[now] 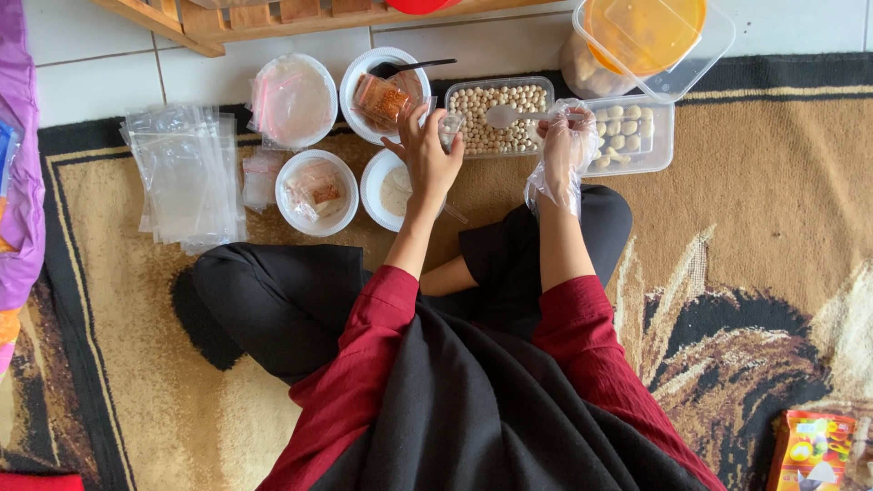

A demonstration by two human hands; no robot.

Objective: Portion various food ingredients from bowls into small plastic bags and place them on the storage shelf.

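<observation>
My left hand [426, 156] is bare and holds a small clear plastic bag [447, 127] open beside a clear container of round beige balls [496, 116]. My right hand [566, 145] wears a thin clear plastic glove and grips the handle of a white spoon [503, 115], whose bowl lies over the balls. A second clear container [632, 136] with pale pieces sits just right of my right hand. Under my left wrist stands a white bowl [386, 189] with pale powder.
A stack of clear plastic bags [186, 173] lies at the left. White bowls hold sachets [316, 191], a covered filling [293, 100] and red flakes with a black spoon [386, 91]. An orange-lidded tub [650, 41] stands at the back right. A colourful packet [812, 450] lies on the brown carpet.
</observation>
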